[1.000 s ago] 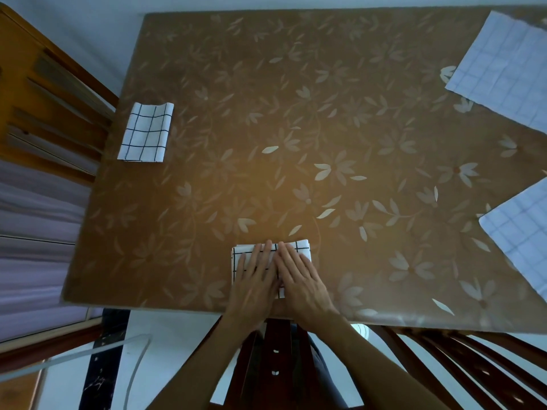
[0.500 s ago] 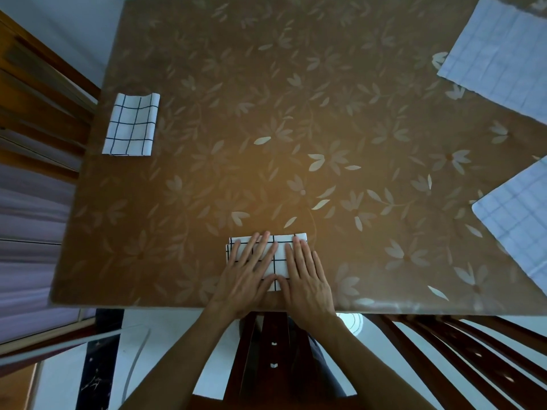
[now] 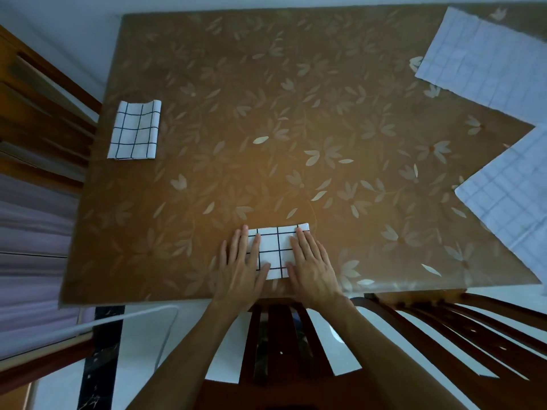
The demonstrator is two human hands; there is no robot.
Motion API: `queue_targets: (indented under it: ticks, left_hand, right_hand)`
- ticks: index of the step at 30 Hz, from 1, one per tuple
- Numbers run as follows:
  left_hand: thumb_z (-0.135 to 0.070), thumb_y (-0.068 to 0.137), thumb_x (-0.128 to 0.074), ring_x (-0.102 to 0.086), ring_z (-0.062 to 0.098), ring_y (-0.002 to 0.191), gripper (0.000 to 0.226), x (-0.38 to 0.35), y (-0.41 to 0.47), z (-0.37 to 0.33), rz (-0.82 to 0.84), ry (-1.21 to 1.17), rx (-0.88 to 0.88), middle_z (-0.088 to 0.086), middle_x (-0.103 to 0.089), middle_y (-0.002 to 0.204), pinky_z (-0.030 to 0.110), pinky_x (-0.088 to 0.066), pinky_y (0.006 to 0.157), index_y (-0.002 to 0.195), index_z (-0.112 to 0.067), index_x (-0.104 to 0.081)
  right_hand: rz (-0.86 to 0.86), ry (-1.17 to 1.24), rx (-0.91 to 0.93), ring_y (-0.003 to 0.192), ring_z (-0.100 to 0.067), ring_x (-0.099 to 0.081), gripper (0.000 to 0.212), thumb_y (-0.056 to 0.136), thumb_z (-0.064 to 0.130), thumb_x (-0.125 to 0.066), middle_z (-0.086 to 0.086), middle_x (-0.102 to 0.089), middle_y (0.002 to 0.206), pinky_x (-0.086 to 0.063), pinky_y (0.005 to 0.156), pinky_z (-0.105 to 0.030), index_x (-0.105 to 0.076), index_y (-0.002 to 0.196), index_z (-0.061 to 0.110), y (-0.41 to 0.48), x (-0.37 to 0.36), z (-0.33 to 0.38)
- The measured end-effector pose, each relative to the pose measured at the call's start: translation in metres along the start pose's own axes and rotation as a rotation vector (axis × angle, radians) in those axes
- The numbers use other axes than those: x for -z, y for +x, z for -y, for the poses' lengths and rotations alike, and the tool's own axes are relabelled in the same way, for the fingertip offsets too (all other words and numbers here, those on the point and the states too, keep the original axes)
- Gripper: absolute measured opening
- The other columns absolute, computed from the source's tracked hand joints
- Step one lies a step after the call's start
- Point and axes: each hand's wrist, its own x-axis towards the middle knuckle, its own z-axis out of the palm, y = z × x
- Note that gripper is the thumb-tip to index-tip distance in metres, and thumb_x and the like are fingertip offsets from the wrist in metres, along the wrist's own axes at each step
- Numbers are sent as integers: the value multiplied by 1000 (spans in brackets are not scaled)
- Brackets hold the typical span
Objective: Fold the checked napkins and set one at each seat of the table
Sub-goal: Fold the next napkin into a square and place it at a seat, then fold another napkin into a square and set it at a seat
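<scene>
A folded white napkin with black checks point(image 3: 276, 251) lies near the front edge of the brown flowered table point(image 3: 296, 113). My left hand point(image 3: 241, 269) lies flat on its left end, fingers spread. My right hand point(image 3: 312, 266) presses flat on its right end. The napkin's middle shows between them. A second folded checked napkin point(image 3: 135, 131) rests at the table's left edge. Two unfolded checked napkins lie spread out flat, one at the far right corner point(image 3: 485, 60) and one at the right edge point(image 3: 509, 199).
A dark wooden chair back point(image 3: 278, 344) stands at the front edge under my arms, with another chair point(image 3: 473, 327) to its right. A wooden chair point(image 3: 38, 108) stands at the left side. A pale curtain point(image 3: 29, 232) hangs at the lower left.
My hands have slid apart from the napkin's middle toward its two ends, uncovering its centre. The napkin stays where it was.
</scene>
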Motion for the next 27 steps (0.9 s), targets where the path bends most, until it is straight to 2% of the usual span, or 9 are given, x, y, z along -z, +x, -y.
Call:
queue_targets:
  ticks: [2, 4, 6, 8, 11, 14, 20, 23, 27]
  left_hand:
    - [-44, 99, -39, -21, 31, 149, 60, 15, -5, 0, 1, -5, 26, 17, -22, 161, 52, -24, 118, 150, -13, -36]
    - [-36, 97, -47, -30, 31, 145, 52, 30, -12, 0, -18, -22, 25, 18, -33, 156, 50, -28, 116, 143, -12, -47]
    - [-36, 95, -50, -42, 30, 135, 48, 48, -20, -2, -52, -21, -7, 14, -47, 145, 47, -36, 110, 138, -13, -52]
    - [-37, 94, -50, -47, 29, 126, 48, 66, -28, -6, -58, -16, -38, 11, -52, 136, 44, -39, 104, 136, -14, -52]
    - [-39, 95, -49, -48, 29, 125, 48, 89, -38, -13, -54, -19, -61, 9, -54, 135, 43, -37, 104, 137, -16, -51]
    - [-37, 93, -52, -52, 29, 121, 42, 107, -49, -25, -101, -53, -112, 7, -59, 129, 43, -40, 101, 130, -18, -58]
    - [-35, 93, -53, -52, 27, 112, 32, 138, -67, -64, -107, -116, -97, 5, -59, 117, 40, -44, 96, 116, -20, -68]
    - [-33, 93, -53, -51, 29, 114, 30, 152, -76, -90, -110, -158, -93, 6, -59, 119, 39, -43, 96, 117, -21, -67]
    - [-34, 92, -54, -50, 30, 115, 33, 159, -85, -127, -96, -185, -184, 6, -58, 123, 39, -43, 97, 121, -23, -64]
  right_hand:
    - [17, 68, -8, 148, -27, -21, 52, 102, 26, -35, -12, -24, 160, -16, 120, -40, -29, 150, 8, -4, 14, 5]
    - [-15, 68, -25, 147, -25, -23, 50, 100, 21, -37, -9, -29, 158, -15, 119, -40, -30, 149, 11, -11, 27, 11]
    - [-36, 47, -57, 145, -24, -27, 49, 100, 23, -40, -8, -33, 156, -17, 119, -41, -34, 148, 12, -21, 38, 17]
    - [-50, 33, -92, 142, -24, -32, 50, 99, 28, -43, -8, -37, 154, -20, 118, -41, -37, 146, 12, -33, 51, 22]
    - [-82, 3, -116, 139, -25, -35, 50, 98, 31, -45, -7, -41, 150, -20, 117, -41, -38, 144, 12, -56, 72, 27]
    - [-131, 26, -156, 140, -25, -34, 50, 98, 31, -45, -6, -41, 150, -20, 117, -41, -38, 145, 13, -83, 92, 32]
    - [-227, 161, -252, 123, -28, -51, 44, 98, 24, -45, -5, -48, 143, -40, 104, -40, -43, 142, 18, -134, 126, 29]
    - [-279, 163, -315, 121, -26, -54, 42, 99, 29, -44, -4, -53, 139, -41, 104, -41, -45, 140, 21, -157, 134, 17]
    - [-343, 188, -418, 124, -28, -52, 46, 98, 38, -44, -5, -53, 140, -39, 107, -44, -43, 141, 22, -188, 140, -7]
